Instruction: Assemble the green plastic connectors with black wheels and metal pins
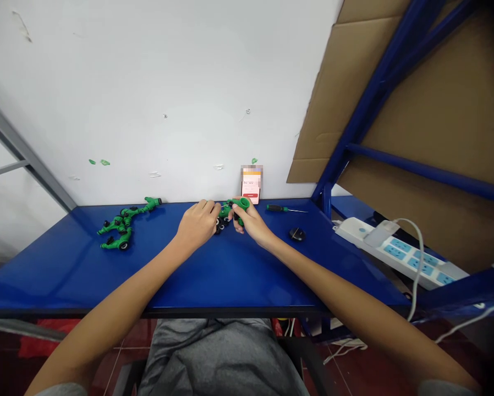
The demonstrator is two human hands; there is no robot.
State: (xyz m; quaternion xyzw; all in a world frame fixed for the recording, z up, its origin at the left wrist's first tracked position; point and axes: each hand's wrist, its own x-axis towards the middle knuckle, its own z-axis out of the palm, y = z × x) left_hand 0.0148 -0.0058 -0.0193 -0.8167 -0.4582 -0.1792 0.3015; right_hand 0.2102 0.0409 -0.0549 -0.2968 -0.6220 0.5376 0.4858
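Partly hidden, a green plastic fitting [240, 204] is held above a blue table [230, 275] between the curled left hand [200, 221] and the curled right hand [250, 219]. Small black wheels [221, 225] under it are hard to make out.

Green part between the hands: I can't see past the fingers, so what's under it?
Under the green part, black round parts lie on the blue table, between the left hand and right hand. The hands cover anything further beneath.
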